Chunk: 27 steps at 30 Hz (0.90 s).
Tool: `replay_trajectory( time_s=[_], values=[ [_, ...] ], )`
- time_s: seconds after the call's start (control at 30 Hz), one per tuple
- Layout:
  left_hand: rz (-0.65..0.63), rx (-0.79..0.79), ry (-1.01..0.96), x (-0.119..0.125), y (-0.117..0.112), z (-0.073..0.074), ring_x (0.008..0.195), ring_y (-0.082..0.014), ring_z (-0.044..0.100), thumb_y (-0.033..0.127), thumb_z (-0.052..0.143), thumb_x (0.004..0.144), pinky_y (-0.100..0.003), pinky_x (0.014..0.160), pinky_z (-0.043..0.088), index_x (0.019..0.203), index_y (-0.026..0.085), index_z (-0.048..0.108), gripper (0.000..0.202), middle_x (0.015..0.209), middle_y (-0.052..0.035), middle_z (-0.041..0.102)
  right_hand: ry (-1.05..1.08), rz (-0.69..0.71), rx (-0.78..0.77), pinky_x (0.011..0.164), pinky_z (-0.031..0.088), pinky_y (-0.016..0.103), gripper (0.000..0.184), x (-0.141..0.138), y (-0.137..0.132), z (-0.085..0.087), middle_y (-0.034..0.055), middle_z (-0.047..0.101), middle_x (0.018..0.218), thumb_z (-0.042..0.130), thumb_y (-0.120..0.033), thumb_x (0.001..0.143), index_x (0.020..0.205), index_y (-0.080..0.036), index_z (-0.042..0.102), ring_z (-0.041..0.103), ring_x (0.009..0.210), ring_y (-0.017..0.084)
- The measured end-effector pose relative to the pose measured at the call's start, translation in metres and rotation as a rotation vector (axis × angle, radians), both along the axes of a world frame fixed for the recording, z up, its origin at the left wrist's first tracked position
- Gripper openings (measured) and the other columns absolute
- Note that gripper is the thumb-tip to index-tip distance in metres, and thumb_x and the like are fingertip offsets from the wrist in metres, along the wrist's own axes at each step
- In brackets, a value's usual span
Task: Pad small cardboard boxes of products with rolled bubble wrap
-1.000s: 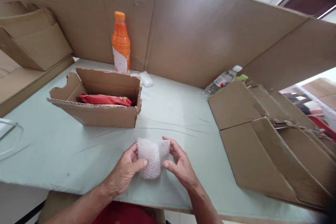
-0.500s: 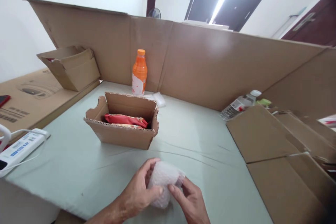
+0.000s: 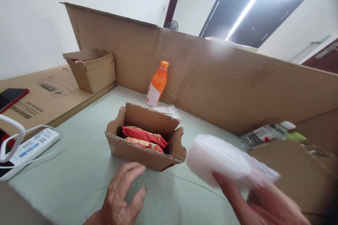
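My right hand (image 3: 258,200) grips a bundle wrapped in whitish bubble wrap (image 3: 219,158), raised above the table to the right of an open cardboard box (image 3: 142,154). Motion blurs the bundle, and what the wrap encloses cannot be made out. Inside the box lie red packets (image 3: 145,137) with patterned faces, toward its left and middle. In front of the box, my left hand (image 3: 124,193) holds nothing, its fingers and thumb apart and curved.
Behind the box an orange bottle (image 3: 157,84) leans by the cardboard wall (image 3: 237,84). A clear bottle (image 3: 266,135) lies at the right beside cardboard flaps (image 3: 293,168). At the left are a power strip (image 3: 34,151), a phone (image 3: 12,98) and another box (image 3: 92,72).
Both hands were on the bubble-wrapped bundle. My left hand has let go and moved left; my right hand has lifted the bundle up and to the right. The view has shifted and tilted.
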<state>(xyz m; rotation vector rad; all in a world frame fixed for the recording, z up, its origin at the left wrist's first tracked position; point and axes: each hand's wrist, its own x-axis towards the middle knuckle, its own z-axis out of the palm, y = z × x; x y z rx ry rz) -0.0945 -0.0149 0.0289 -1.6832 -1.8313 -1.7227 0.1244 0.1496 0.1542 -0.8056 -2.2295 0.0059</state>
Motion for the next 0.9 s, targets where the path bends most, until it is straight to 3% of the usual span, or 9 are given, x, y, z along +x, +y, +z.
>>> replay_trajectory(
  time_s=[0.07,0.13,0.23,0.3,0.4,0.57,0.77,0.9],
  values=[
    [0.080,-0.013,0.022,-0.011,0.002,0.003,0.102,-0.0180,0.067,0.011,0.056,0.086,-0.026,0.089,0.056,0.124,0.019,0.058,0.039,0.110,-0.0091,0.068,-0.104,0.268,0.165,0.070,0.053,0.028,0.015,-0.056,0.017,0.032,0.0063,0.076,0.092,0.063,-0.029,0.094,0.105,-0.023,0.071,0.070,0.075,0.019],
    [0.084,-0.008,0.028,-0.015,0.005,0.000,0.098,-0.0173,0.068,0.009,0.054,0.086,-0.025,0.087,0.057,0.119,0.019,0.060,0.035,0.106,-0.0085,0.069,-0.323,0.383,0.253,0.070,0.049,0.030,0.013,-0.116,0.029,0.043,0.0064,0.074,0.086,0.057,-0.023,0.096,0.097,-0.020,0.070,0.068,0.074,0.020],
    [0.018,-0.005,-0.003,-0.012,0.010,-0.014,0.089,-0.0161,0.069,0.005,0.051,0.085,-0.024,0.080,0.058,0.111,0.018,0.063,0.032,0.097,-0.0078,0.070,-0.826,0.378,0.181,0.064,0.044,0.029,0.014,-0.189,0.039,0.029,0.0079,0.074,0.081,0.056,-0.016,0.094,0.090,-0.016,0.069,0.069,0.072,0.022],
    [-0.024,-0.001,-0.031,-0.011,0.012,-0.023,0.083,-0.0160,0.069,0.005,0.050,0.085,-0.025,0.075,0.059,0.108,0.018,0.064,0.030,0.091,-0.0074,0.070,-1.060,0.385,0.083,0.062,0.043,0.029,0.016,-0.216,0.043,0.016,0.0102,0.076,0.085,0.056,-0.014,0.092,0.093,-0.015,0.071,0.071,0.076,0.024],
    [-0.040,0.005,-0.067,-0.014,0.012,-0.033,0.079,-0.0164,0.069,0.005,0.050,0.084,-0.026,0.071,0.059,0.104,0.019,0.065,0.029,0.088,-0.0073,0.070,-1.195,0.385,-0.012,0.065,0.044,0.029,0.019,-0.233,0.044,0.006,0.0117,0.077,0.087,0.056,-0.015,0.091,0.095,-0.016,0.074,0.073,0.083,0.027],
    [-0.063,0.002,-0.103,-0.020,0.010,-0.036,0.080,-0.0165,0.069,0.005,0.051,0.083,-0.026,0.071,0.060,0.104,0.020,0.065,0.029,0.088,-0.0065,0.072,-1.237,0.357,-0.071,0.069,0.047,0.031,0.022,-0.237,0.044,0.006,0.0144,0.078,0.093,0.054,-0.015,0.091,0.100,-0.016,0.075,0.074,0.088,0.029],
    [-0.011,0.000,-0.113,-0.021,0.007,-0.041,0.082,-0.0160,0.071,0.006,0.051,0.085,-0.025,0.073,0.060,0.104,0.021,0.065,0.028,0.089,-0.0052,0.073,-1.214,0.404,-0.080,0.066,0.049,0.031,0.034,-0.236,0.037,0.007,0.0111,0.078,0.097,0.051,-0.020,0.096,0.128,-0.020,0.062,0.074,0.087,0.028],
    [0.013,-0.011,-0.067,-0.020,0.007,-0.044,0.083,-0.0154,0.072,0.008,0.052,0.086,-0.023,0.074,0.060,0.101,0.022,0.067,0.025,0.091,-0.0039,0.074,-1.310,0.445,-0.088,0.072,0.051,0.033,0.033,-0.251,0.027,0.010,0.0127,0.077,0.108,0.047,-0.018,0.098,0.124,-0.020,0.067,0.073,0.098,0.029]
  ],
)
